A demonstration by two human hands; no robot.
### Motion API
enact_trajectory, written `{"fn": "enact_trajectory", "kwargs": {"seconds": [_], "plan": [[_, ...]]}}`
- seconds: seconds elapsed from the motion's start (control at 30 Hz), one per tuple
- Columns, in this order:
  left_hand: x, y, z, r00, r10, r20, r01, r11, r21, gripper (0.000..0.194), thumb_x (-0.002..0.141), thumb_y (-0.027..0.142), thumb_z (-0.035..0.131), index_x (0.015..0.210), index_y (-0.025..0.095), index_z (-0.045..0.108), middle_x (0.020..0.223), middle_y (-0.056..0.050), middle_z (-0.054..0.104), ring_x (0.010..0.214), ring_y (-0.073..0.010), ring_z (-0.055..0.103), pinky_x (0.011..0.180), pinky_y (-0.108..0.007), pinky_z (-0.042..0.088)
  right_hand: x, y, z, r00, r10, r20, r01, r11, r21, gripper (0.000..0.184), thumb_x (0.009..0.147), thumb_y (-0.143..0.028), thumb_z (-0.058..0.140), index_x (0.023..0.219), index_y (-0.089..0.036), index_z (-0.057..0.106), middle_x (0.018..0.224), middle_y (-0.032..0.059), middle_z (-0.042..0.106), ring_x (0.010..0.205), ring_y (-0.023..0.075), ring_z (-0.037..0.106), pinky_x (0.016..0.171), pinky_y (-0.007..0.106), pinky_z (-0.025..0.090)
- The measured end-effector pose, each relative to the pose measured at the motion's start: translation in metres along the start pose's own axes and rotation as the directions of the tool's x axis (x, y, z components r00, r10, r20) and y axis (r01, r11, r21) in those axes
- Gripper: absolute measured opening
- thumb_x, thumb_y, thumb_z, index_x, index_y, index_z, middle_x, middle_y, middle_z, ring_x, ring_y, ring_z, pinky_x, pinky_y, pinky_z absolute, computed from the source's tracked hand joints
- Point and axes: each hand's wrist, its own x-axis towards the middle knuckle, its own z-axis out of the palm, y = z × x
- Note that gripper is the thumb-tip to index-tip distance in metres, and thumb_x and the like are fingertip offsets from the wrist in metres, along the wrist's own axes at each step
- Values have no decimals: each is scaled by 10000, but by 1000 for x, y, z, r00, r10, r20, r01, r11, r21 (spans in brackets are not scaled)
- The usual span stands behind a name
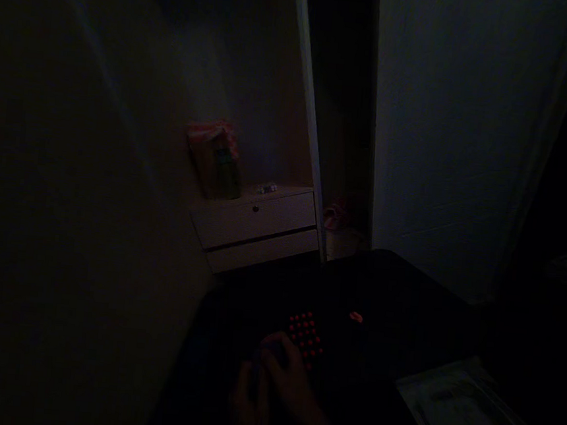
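Note:
The scene is very dark. My left hand (pixel 250 398) and my right hand (pixel 293 379) are close together low in the middle of the view, both with fingers curled. Between their fingertips is a small, dark bluish-purple object (pixel 271 349), whose kind I cannot make out. Several small red dots (pixel 306 339), set in rows, show just beyond my right hand on the dark surface (pixel 375 353). Farther right lies a small orange-pink piece (pixel 356 317).
At the lower right is a pale, flat package that looks like plastic (pixel 469 414). Behind the dark surface stands a white drawer unit (pixel 263 220), with a bag with a red-and-white top (pixel 213 157) and a small cluttered item (pixel 267 188) on it. A pale panel (pixel 443 140) rises at the right.

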Motion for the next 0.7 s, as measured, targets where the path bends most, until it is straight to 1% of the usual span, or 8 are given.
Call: {"fn": "enact_trajectory", "kwargs": {"seconds": [0.07,0.13,0.23,0.3,0.43,0.5,0.6,0.7], "plan": [[0,-1,0,1000,-3,-4,3,1000,14,659,721,738,438,951,163,663,943,-138,744,853,-250,681,755,-329,522,0,1,-1,1000,-7,6,7,1000,-21,183,815,-323,617,950,-215,677,893,24,690,865,212,636,791,314,498],[-1,-1,0,1000,-3,-5,3,1000,22,657,714,734,450,950,160,662,912,-135,744,826,-248,680,741,-329,520,0,1,-1,1000,-2,14,3,999,-35,204,821,-324,616,983,-221,686,913,22,696,879,211,639,795,310,494],[-2,3,-3,999,15,48,-15,1000,-1,606,752,712,427,912,173,656,817,-100,736,741,-221,673,688,-309,507,1,4,0,1000,5,27,-4,999,-35,186,838,-340,602,941,-209,683,873,20,689,848,202,635,771,299,493],[-2,7,-4,997,16,78,-16,1000,-6,600,763,708,409,895,178,657,799,-90,730,727,-215,671,685,-306,504,2,6,0,999,-3,35,4,999,-37,179,848,-351,597,909,-203,676,850,17,681,836,197,629,763,294,488],[-2,12,-6,997,-6,71,5,1000,17,603,760,706,410,897,177,666,832,-95,735,749,-219,676,703,-312,506,2,6,0,999,-6,41,7,999,-37,184,853,-366,603,904,-203,670,850,13,677,843,196,625,771,291,483],[-2,12,-6,997,1,78,-2,1000,11,599,762,698,413,911,176,665,860,-99,738,769,-219,680,712,-308,506,1,4,0,999,-7,40,8,999,-32,187,852,-374,606,900,-203,667,840,10,673,829,193,622,764,287,482],[-3,9,-6,998,18,67,-19,1000,14,576,761,692,425,878,178,659,821,-95,736,741,-215,677,685,-299,500,0,3,1,999,-1,42,3,1000,-27,182,861,-371,592,896,-205,659,835,7,664,825,190,619,755,281,479],[-2,6,-5,997,37,70,-38,999,17,574,783,680,415,906,173,656,812,-93,735,733,-214,677,672,-296,500,1,3,1,998,4,55,-2,1000,-29,173,866,-360,584,883,-201,648,832,6,657,823,185,613,760,278,475]]}}
